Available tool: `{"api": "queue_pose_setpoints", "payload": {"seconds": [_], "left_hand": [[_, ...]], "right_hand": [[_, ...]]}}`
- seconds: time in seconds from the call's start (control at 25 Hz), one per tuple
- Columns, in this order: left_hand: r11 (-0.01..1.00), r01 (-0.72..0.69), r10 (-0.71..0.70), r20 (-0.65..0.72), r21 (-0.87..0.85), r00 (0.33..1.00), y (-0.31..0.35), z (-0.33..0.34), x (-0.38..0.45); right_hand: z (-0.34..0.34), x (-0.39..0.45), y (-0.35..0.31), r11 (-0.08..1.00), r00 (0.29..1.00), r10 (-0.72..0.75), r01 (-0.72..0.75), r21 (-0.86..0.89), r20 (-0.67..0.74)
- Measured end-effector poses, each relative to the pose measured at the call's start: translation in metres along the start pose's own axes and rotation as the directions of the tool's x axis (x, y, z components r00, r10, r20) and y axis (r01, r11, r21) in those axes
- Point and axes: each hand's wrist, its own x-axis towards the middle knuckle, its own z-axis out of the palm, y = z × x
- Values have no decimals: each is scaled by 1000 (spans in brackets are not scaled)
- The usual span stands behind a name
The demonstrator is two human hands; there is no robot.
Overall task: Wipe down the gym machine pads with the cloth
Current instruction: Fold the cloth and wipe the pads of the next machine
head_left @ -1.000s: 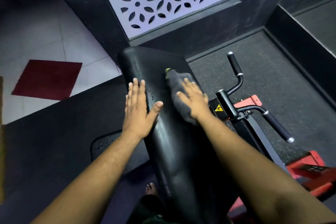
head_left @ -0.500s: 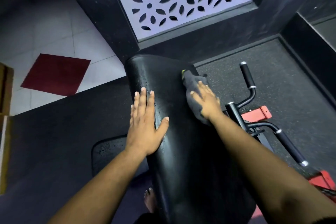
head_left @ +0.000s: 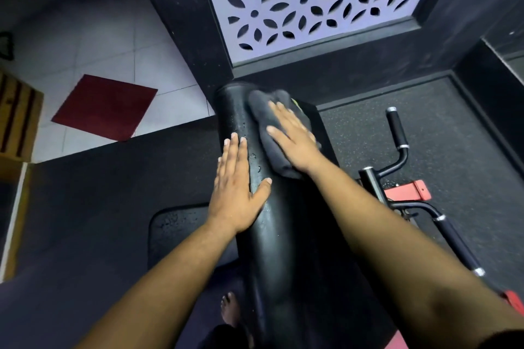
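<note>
Black pad (head_left: 283, 235): droplets lying on its upper part. Grey cloth (head_left: 265, 122): sitting near pad's far end, right hand (head_left: 295, 139) pressing it flat, fingers straight. Left hand (head_left: 236, 190): resting spread on pad's left edge.

A gym is shown, as is told by the speckled black rubber flooring (head_left: 442, 127) laid wall to wall and by the long black upholstered pad (head_left: 283, 235) of an exercise machine. Beside the pad, black machine handles (head_left: 397, 129) with foam grips and chrome collars are mounted on a red-painted steel frame (head_left: 408, 190). A lilac screen (head_left: 312, 0) cut with a leaf pattern is set into the dark wall, and a wooden plyo-style box (head_left: 17, 119) is seen on pale tiles (head_left: 85, 45) at the left edge.
</note>
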Motion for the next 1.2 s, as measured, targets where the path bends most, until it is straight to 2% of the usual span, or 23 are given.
{"api": "queue_pose_setpoints", "payload": {"seconds": [0.08, 0.12, 0.28, 0.44, 0.56, 0.68, 0.8, 0.88, 1.0, 1.08, 1.16, 1.2], "left_hand": [[998, 27, -27, -7, -58, 1000, -3, 3, -8], [997, 30, -30, 3, -69, 1000, -5, 4, -10], [999, -33, 35, 63, -25, 997, -17, 2, -10], [983, -147, 132, 129, 114, 983, -26, -7, -2], [920, -316, 285, 158, 231, 945, -34, -14, 8], [854, -460, 434, 153, 243, 888, -42, -16, 17], [801, -550, 524, 166, 237, 835, -48, -17, 20], [714, -646, 605, 225, 270, 764, -55, -27, 25], [583, -766, 674, 366, 270, 642, -61, -48, 37], [493, -837, 692, 476, 237, 542, -62, -65, 46], [500, -829, 658, 513, 249, 551, -61, -68, 54], [484, -841, 662, 526, 244, 534, -60, -70, 57]], "right_hand": [[-1, -40, 26, 974, 975, 221, -222, -49, -22], [-1, -59, 32, 958, 960, 280, -281, -49, -20], [15, -106, 15, 955, 952, 287, -293, -43, -108], [7, -86, -14, 921, 914, 381, -389, -27, -140], [8, -90, -17, 897, 888, 423, -438, -54, -178], [28, -132, -19, 877, 858, 451, -477, -58, -248], [43, -171, -37, 815, 787, 543, -578, -42, -293], [57, -197, -70, 755, 711, 590, -654, -49, -381], [91, -231, -130, 602, 569, 641, -789, -124, -515], [128, -247, -173, 459, 420, 623, -879, -127, -659], [151, -252, -178, 380, 378, 565, -908, -175, -733], [163, -251, -179, 328, 330, 555, -931, -164, -764]]}}
